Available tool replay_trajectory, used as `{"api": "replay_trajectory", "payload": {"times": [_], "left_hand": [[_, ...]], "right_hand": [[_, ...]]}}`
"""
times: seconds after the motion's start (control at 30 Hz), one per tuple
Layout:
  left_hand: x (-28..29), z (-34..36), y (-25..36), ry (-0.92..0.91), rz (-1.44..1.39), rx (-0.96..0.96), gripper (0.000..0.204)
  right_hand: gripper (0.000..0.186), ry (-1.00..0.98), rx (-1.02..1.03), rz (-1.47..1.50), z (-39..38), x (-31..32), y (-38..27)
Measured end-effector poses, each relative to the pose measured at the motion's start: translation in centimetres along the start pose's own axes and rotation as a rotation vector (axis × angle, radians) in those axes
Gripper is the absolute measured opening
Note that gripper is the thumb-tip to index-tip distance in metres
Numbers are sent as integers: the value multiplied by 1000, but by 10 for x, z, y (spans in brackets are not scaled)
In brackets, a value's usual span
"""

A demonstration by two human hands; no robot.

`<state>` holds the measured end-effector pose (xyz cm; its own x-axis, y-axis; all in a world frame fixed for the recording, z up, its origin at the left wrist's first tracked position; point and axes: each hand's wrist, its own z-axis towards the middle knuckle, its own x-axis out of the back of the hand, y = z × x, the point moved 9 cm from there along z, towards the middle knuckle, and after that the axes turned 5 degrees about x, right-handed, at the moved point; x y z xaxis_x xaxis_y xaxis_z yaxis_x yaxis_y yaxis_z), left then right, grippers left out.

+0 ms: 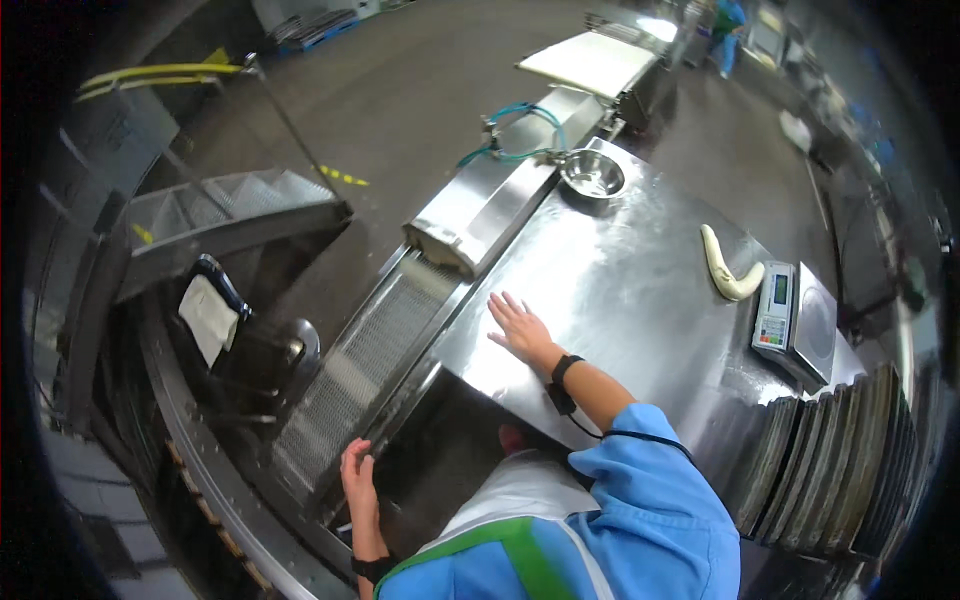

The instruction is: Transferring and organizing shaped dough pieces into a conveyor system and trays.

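My right hand is open, fingers spread, over the near left part of the steel table. Whether its palm touches the surface I cannot tell. My left hand is beside the mesh conveyor belt, fingers loosely bent with a gap by the thumb, and no object shows in it. On the right of the table lies a long, curved piece of pale dough. It reaches close to a digital scale with a round plate. A steel bowl stands at the table's far end.
A steel cover and teal hose sit over the conveyor, with a pale belt beyond. Upright dark trays crowd the right. At left are a chair and metal steps. Another person stands far off.
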<state>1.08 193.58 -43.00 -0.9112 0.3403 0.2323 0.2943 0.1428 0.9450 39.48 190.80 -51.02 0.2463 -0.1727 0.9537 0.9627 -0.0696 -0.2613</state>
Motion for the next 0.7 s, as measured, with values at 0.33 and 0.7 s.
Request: {"api": "replay_trajectory", "payload": {"times": [0.33,0.7], "left_hand": [[-61,38,14,-107,118,78,23],[-110,63,44,-267,198,-146,21]], "right_hand": [[60,236,-472,-240,-34,63,191],[51,56,-273,162,-124,64,75]]}}
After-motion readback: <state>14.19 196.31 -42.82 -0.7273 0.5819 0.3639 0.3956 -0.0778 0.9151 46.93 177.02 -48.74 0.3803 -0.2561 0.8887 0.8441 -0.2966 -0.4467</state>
